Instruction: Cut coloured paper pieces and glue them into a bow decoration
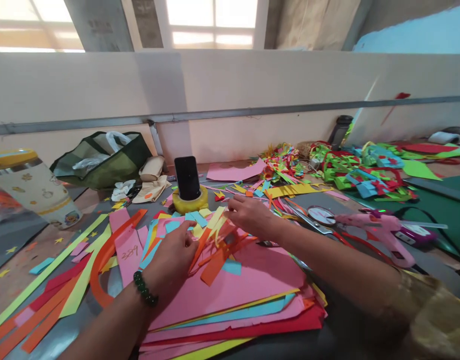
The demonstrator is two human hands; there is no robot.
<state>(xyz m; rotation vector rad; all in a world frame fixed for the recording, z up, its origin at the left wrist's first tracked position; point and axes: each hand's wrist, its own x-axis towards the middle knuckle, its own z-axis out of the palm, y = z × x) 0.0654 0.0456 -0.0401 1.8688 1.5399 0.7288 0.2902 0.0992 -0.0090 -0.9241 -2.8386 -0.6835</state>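
The left hand [173,250], wearing a bead bracelet [145,289], is reaching in half-curled, its fingers bending at the left edge of a loose heap of paper strips [213,270]. The right hand [248,212] is arching over the heap's far right side, fingers bending down and partly closing. Whether either hand is pinching a strip, I cannot tell, as the fingertips are blending into the strips. The heap is lying on top of a stack of coloured paper [260,290]. Just beyond, a phone [187,177] is standing in a yellow tape roll [192,204]; scissors [308,218] and a pink glue gun [383,227] are lying to the right.
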